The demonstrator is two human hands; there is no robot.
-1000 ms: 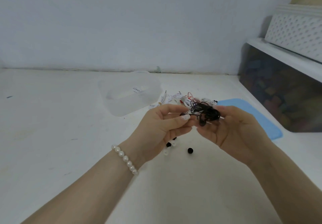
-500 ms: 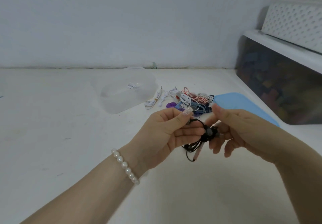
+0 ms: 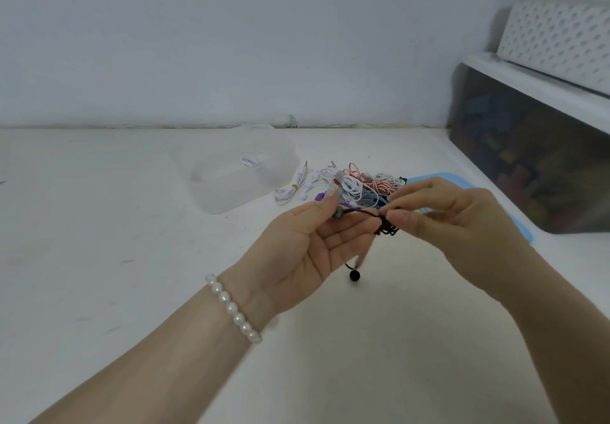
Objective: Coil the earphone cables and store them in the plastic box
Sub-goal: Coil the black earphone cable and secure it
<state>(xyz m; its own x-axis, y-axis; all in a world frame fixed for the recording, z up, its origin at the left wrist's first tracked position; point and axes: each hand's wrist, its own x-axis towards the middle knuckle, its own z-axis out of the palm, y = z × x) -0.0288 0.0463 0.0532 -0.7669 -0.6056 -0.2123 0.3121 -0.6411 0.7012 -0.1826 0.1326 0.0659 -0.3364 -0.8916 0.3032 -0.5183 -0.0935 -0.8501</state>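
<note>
A black earphone cable (image 3: pixel 384 227) stretches between my two hands above the white table. My left hand (image 3: pixel 310 252), palm up, pinches one end between thumb and forefinger. My right hand (image 3: pixel 455 219) pinches the tangled bunch of the cable at its fingertips. A black earbud (image 3: pixel 354 275) dangles below the hands. Behind them lies a pile of earphone cables (image 3: pixel 350 184) in white, red, blue and purple. The clear plastic box (image 3: pixel 237 172) stands open at the back left of the pile, with one white cable inside.
A blue lid (image 3: pixel 462 186) lies flat behind my right hand. A dark storage bin (image 3: pixel 528 159) under a white shelf stands at the right, with a white perforated basket (image 3: pixel 561 34) on top. The wall (image 3: pixel 231 44) closes the table's far edge.
The black cable has been pulled out from a bunch into a line between the hands. An earbud now hangs below. The view has dropped so the pile and box show more.
</note>
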